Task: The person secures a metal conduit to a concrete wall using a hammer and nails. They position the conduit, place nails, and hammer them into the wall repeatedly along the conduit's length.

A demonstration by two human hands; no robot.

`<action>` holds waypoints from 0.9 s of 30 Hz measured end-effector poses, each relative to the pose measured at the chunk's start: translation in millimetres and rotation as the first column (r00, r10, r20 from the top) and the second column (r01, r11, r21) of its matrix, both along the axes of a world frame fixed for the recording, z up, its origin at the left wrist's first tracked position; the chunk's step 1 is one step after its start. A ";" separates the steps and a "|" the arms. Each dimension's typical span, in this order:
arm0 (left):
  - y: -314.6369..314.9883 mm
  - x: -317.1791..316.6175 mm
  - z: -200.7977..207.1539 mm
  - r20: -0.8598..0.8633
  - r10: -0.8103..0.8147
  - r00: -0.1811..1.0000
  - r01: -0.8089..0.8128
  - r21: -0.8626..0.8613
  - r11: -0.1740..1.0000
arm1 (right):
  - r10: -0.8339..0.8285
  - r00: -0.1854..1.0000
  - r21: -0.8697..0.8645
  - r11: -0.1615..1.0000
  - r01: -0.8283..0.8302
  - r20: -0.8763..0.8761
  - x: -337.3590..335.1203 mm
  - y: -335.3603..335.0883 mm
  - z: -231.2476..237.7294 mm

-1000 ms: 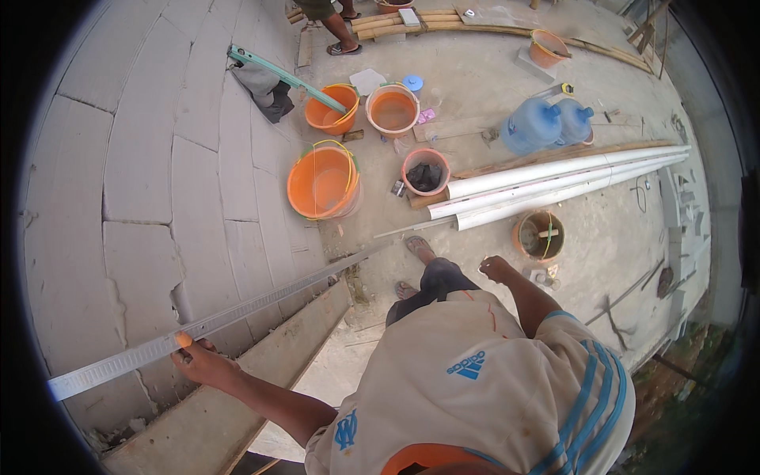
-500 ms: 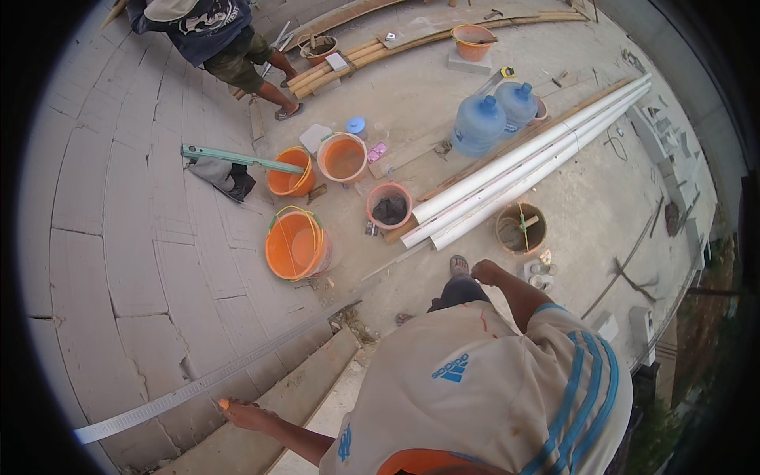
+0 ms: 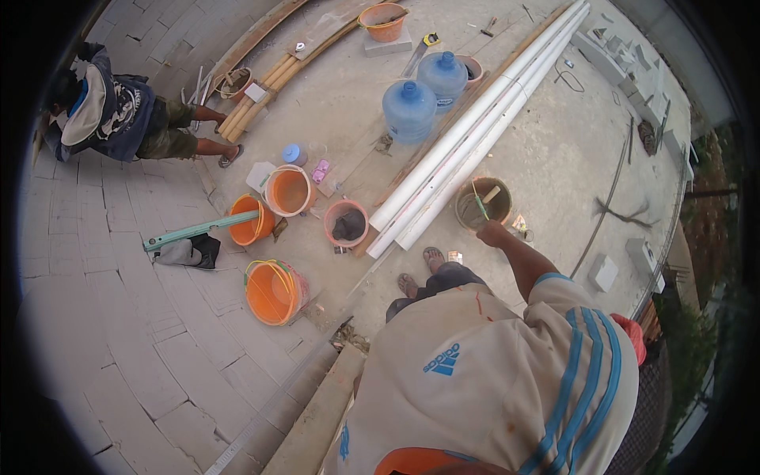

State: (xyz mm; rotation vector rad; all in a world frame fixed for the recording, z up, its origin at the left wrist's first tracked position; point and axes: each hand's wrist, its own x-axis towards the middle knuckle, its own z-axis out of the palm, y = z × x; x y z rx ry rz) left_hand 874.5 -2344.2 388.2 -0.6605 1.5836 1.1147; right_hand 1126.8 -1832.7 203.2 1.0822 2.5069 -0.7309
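Observation:
My right hand [image 3: 492,232], its fingers curled closed, is over the near rim of a mortar bucket [image 3: 463,212]. Whether it holds anything is hidden. In that bucket lie a wooden-handled tool [image 3: 492,194] and a thin yellow-green piece [image 3: 480,204], perhaps the bucket's handle. Just right of the hand, small pale containers [image 3: 522,231] sit on the floor, partly covered. My left hand is out of view, below the lower edge near a plank [image 3: 317,416] and a long metal strip [image 3: 269,416].
White pipes [image 3: 475,134] run diagonally beyond, beside two blue water jugs [image 3: 409,111]. Orange buckets [image 3: 275,294] stand to the left, a green spirit level [image 3: 202,229] resting on one. Another person [image 3: 119,103] leans by the block wall [image 3: 103,317] at upper left.
My view has swung, so most things sit further left. My right hand has moved from my front to the mortar bucket. My left hand, earlier holding something orange, has left the view.

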 end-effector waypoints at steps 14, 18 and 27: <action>125.7 -147.5 -69.2 0.137 -0.294 0.946 0.259 0.224 0.939 | -0.009 0.948 -0.302 0.947 0.111 0.318 176.1 -192.5 14.1; 201.6 -134.6 -60.7 0.080 -0.463 0.883 0.434 0.238 0.869 | -0.527 0.773 -0.473 0.613 0.633 0.352 224.3 -234.0 -10.7; 312.6 -36.3 -49.7 0.035 -0.740 0.671 0.721 0.199 0.664 | -0.901 0.388 -0.492 0.253 0.833 0.195 258.8 -213.4 40.6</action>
